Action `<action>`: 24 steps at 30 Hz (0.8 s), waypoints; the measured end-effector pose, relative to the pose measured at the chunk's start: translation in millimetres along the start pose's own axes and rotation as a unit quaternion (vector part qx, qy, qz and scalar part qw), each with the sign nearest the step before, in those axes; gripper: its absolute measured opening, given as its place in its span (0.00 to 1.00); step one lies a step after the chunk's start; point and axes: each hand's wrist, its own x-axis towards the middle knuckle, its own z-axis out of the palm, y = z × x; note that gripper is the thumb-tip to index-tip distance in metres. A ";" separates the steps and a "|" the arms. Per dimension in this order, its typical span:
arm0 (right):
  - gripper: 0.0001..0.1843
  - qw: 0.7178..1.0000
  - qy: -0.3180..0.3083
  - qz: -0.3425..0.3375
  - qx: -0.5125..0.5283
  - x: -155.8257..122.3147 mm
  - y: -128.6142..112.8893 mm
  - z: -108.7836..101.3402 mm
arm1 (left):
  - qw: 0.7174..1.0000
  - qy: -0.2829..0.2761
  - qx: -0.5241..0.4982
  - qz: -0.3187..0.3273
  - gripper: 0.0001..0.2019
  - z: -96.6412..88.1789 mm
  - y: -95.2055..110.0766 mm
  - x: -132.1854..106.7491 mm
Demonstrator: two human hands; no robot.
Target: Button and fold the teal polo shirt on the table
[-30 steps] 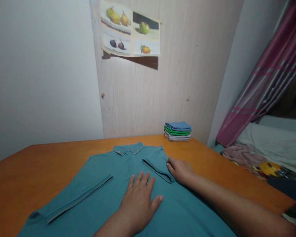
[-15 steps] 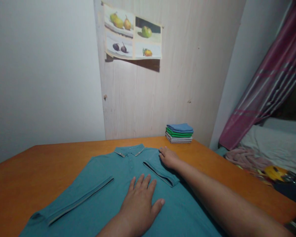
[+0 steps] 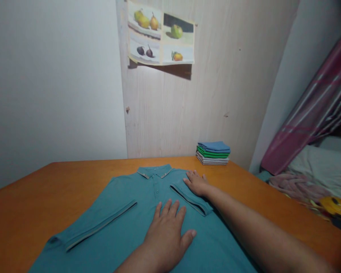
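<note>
A teal polo shirt (image 3: 116, 212) lies front up, its collar toward the wall and both short sleeves folded inward over the chest. My left hand (image 3: 169, 235) rests flat on the middle of the shirt, below the button placket, fingers spread. Farther off, my right hand (image 3: 196, 183) lies palm down at the shirt's right shoulder, above the folded right sleeve (image 3: 191, 199), with its fingers stretched out. Neither hand grips the fabric. The shirt's lower part runs out of view.
The shirt is spread on an orange-brown table (image 3: 25, 204). A stack of folded clothes (image 3: 213, 153) sits at the far right edge by the wall. A fruit poster (image 3: 161, 34) hangs above. Right of the table are a pink curtain (image 3: 295, 129) and a bed with bedding (image 3: 324, 167).
The view has shifted slightly, so everything except the hands' place on the shirt sits a little farther right. The right hand's fingers look a bit more spread at the shoulder.
</note>
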 end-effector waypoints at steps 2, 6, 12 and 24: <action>0.38 1.000 -0.011 0.004 -0.002 0.5 0.5 2.8 | 1.000 0.000 -0.003 0.002 0.35 -0.3 0.5 -0.4; 0.39 1.000 -0.021 0.007 -0.008 0.2 -0.2 -0.9 | 1.000 0.003 -0.006 0.004 0.35 -1.1 0.8 -0.9; 0.39 1.000 0.011 -0.020 -0.001 -16.2 -17.9 -9.0 | 1.000 0.010 -0.007 0.007 0.36 0.6 -0.5 -0.4; 0.43 0.995 -0.035 -0.088 0.028 -52.1 -31.9 -0.6 | 1.000 0.007 0.003 0.008 0.35 -0.9 1.3 3.5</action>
